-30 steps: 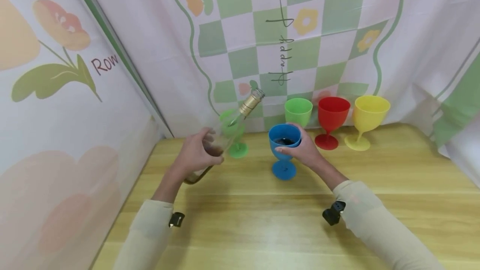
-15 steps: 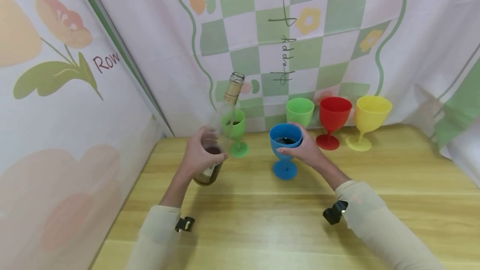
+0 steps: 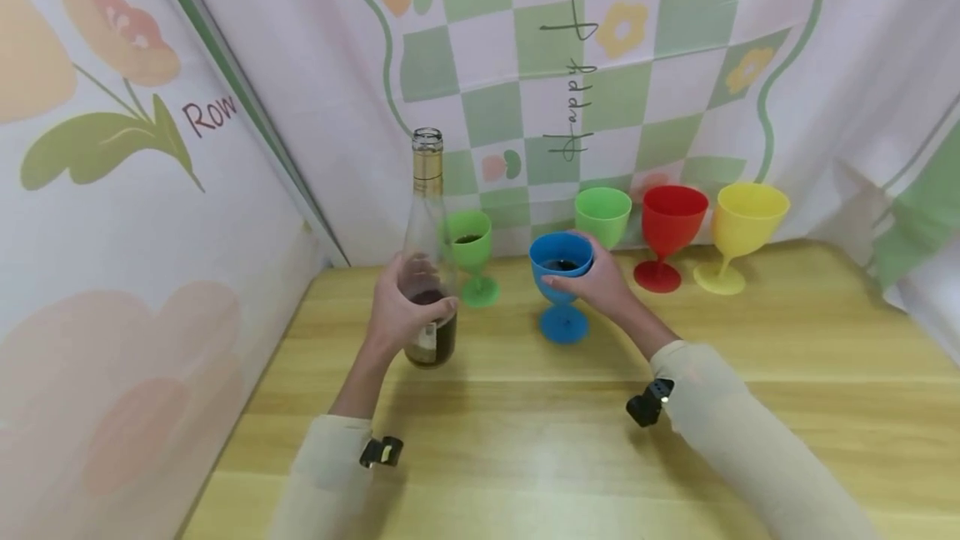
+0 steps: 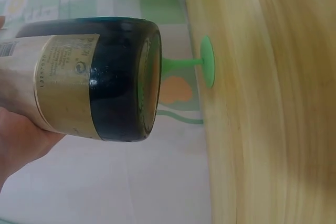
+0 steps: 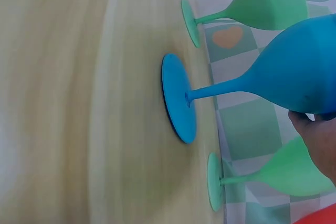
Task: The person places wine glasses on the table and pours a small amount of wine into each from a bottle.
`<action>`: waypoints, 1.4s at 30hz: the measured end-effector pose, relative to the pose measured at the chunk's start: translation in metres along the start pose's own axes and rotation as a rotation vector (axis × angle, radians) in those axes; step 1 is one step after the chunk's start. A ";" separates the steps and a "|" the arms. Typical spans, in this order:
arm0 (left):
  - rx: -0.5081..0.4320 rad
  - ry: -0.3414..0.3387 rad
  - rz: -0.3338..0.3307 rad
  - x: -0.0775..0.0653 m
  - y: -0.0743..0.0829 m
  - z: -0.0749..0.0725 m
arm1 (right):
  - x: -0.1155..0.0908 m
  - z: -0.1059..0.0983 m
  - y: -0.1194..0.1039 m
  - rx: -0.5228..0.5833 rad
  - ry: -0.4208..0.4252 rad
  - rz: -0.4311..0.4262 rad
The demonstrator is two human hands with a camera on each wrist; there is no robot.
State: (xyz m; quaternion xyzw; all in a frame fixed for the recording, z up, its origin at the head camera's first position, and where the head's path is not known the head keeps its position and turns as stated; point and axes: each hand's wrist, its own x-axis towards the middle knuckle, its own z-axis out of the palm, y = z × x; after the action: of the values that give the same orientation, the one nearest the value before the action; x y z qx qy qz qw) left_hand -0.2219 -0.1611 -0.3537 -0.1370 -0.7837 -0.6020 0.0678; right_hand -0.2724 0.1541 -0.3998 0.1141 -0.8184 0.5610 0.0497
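My left hand [image 3: 397, 311] grips a clear glass wine bottle [image 3: 426, 223] with a gold neck wrap and dark liquid low inside. The bottle stands nearly upright; in the left wrist view its base is held off the table. Around the bowl of a blue goblet [image 3: 564, 326] curl the fingers and thumb of my right hand [image 3: 600, 277]. Dark liquid shows in that goblet, and its foot is at the table; whether it touches, I cannot tell. Just behind the bottle stands a green goblet [image 3: 474, 252], also with dark liquid inside.
Along the back of the wooden table [image 3: 487, 448] stand another green goblet [image 3: 602, 219], a red goblet [image 3: 673, 219] and a yellow goblet [image 3: 750, 223]. A checked curtain [image 3: 491, 115] hangs behind them. A printed white curtain [image 3: 255, 248] bounds the left side.
The bottle has swung from a tilt toward the right to nearly upright, its neck moving left. My right hand and the blue goblet have shifted slightly left and away from me.
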 end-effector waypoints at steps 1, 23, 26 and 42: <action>-0.015 0.001 0.012 -0.001 0.000 0.001 | 0.003 0.002 -0.001 -0.006 0.007 0.005; -0.023 0.024 0.109 -0.016 0.003 0.004 | 0.059 0.026 -0.001 0.087 0.057 0.035; -0.012 0.010 0.106 -0.016 0.003 0.005 | 0.062 0.027 0.000 0.085 0.071 0.037; 0.024 0.015 0.081 -0.014 0.002 0.006 | 0.073 0.032 0.001 0.077 0.016 0.061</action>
State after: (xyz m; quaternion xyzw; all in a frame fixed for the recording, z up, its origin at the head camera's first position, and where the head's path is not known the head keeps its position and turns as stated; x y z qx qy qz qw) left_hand -0.2073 -0.1566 -0.3572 -0.1634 -0.7842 -0.5903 0.0995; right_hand -0.3417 0.1152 -0.3967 0.0865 -0.7988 0.5943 0.0348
